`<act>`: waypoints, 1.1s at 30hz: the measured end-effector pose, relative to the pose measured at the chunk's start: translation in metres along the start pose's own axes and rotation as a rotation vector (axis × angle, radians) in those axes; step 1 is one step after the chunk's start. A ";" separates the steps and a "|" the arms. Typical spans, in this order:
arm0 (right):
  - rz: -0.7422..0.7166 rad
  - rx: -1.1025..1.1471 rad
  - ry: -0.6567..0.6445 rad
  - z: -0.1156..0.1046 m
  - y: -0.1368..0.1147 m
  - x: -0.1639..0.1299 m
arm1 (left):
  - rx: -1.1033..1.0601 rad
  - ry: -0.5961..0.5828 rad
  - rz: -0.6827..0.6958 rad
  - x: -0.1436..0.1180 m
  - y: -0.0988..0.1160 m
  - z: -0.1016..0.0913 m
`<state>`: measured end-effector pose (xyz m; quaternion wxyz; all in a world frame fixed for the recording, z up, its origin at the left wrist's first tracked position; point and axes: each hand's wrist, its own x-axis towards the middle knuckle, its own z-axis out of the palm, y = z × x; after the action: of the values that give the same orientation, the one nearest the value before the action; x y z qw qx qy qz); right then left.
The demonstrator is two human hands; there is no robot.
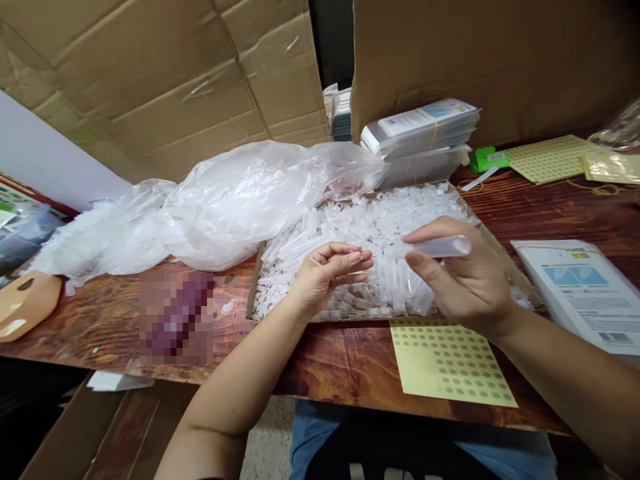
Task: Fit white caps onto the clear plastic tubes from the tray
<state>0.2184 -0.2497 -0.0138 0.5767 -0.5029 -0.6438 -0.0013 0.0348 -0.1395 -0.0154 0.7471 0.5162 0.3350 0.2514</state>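
Observation:
My right hand (pixel 465 280) pinches a clear plastic tube (pixel 443 247) between thumb and fingers, its rounded end pointing right. To its left, my left hand (pixel 333 273) has thumb and index fingertip together, the other fingers loosely curled; whatever may be between them is too small to make out. Both hands are over a shallow cardboard tray (pixel 253 283) heaped with small translucent plastic pieces (pixel 370 217). Several longer clear tubes lie in the tray beneath my hands. In front of the tray lies a yellow sheet of small round stickers (pixel 450 367), partly covered by my right wrist.
A large crumpled plastic bag (pixel 240 200) lies behind and left of the tray. Printed packs (pixel 425 127) are stacked behind it; another pack (pixel 580 287) lies at right. Further back are a green object (pixel 487 160) and a second sticker sheet (pixel 545 157). A purple item (pixel 183 310) lies left, pixelated.

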 end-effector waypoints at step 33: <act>-0.532 -0.315 -0.071 0.021 -0.013 -0.009 | -0.536 0.046 -0.023 -0.025 -0.001 0.033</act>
<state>0.1928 -0.2497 -0.0202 0.4483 -0.3995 -0.7645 -0.2344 0.0439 -0.1773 -0.0021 0.8521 0.2903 0.2792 0.3342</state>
